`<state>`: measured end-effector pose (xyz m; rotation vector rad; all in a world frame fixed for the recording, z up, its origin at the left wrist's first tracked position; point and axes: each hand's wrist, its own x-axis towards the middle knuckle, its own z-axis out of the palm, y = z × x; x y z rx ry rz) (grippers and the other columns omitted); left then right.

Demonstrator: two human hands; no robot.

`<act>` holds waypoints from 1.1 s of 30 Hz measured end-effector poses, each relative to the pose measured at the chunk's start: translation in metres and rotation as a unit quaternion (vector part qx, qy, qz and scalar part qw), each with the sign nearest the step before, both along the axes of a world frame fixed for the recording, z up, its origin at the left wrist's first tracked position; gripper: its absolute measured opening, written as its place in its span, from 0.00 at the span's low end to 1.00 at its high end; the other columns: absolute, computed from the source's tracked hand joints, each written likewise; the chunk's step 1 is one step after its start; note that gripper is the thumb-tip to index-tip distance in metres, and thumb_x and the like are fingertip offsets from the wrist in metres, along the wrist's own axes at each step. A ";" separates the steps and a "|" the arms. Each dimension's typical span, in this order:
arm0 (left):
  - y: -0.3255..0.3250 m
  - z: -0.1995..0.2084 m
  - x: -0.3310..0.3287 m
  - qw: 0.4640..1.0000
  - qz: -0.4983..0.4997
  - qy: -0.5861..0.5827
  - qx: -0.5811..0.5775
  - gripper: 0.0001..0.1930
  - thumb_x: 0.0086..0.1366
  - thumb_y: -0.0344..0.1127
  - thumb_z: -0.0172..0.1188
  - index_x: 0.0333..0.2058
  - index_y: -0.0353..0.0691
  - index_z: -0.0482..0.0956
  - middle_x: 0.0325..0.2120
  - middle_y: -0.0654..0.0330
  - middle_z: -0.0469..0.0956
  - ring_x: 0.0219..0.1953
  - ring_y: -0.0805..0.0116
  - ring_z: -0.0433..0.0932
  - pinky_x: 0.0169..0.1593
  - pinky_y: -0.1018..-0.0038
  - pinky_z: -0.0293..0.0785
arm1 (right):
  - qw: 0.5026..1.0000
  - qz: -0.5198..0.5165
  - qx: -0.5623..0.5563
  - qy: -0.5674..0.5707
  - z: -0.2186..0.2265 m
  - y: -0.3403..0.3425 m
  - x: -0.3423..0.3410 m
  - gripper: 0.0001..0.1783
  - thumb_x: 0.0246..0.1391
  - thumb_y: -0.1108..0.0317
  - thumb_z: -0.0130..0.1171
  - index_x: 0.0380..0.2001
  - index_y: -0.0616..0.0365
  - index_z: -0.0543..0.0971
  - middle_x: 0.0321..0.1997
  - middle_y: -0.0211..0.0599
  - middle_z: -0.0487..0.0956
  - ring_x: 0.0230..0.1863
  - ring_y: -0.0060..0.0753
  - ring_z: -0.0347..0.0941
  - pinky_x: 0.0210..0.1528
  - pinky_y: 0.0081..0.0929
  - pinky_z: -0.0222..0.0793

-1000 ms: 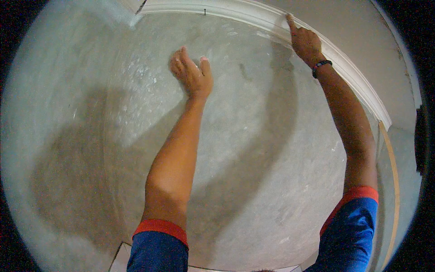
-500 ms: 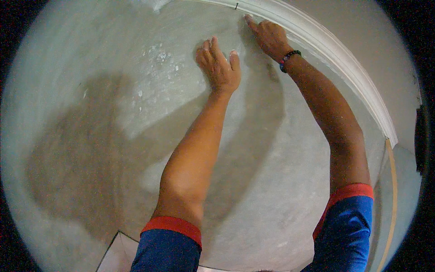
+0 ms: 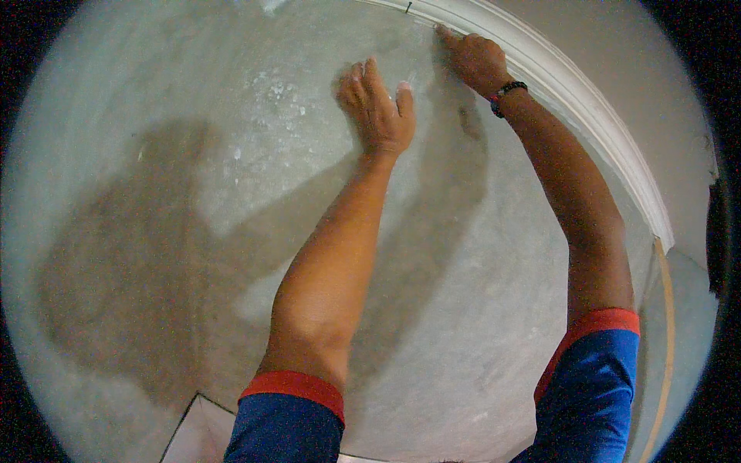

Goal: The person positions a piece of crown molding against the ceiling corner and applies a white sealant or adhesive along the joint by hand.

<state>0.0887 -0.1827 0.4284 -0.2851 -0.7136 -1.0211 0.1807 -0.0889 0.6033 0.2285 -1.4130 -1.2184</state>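
Both my arms reach up along a grey plastered wall. My left hand lies against the plaster with its fingers stretched and its thumb apart, holding nothing. Higher and to the right, my right hand points its index finger at the lower edge of a white moulding, where it meets the wall; the other fingers are curled. Whether anything sits under those curled fingers is hidden. A dark bead bracelet circles the right wrist. Just left of the pointing finger, a small dark nail sticks out of the moulding.
White splotches mark the plaster left of my left hand. The moulding ends at the right above a tan strip running down. A pale dark-edged panel stands at the lower left. Something black is at the far right.
My right hand has slid right along the moulding's lower edge, away from the nail. My left hand stays nearly in place on the wall.
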 end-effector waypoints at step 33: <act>0.000 0.002 -0.009 0.999 -0.044 -0.016 -0.001 0.33 0.59 0.45 0.58 0.59 0.33 0.61 0.57 0.41 0.62 0.60 0.36 0.56 0.63 0.41 0.48 | 0.998 -0.052 -0.006 0.022 -0.013 -0.044 -0.041 0.25 0.57 0.68 0.50 0.58 0.59 0.70 0.35 0.41 0.82 0.37 0.39 0.79 0.34 0.36 0.74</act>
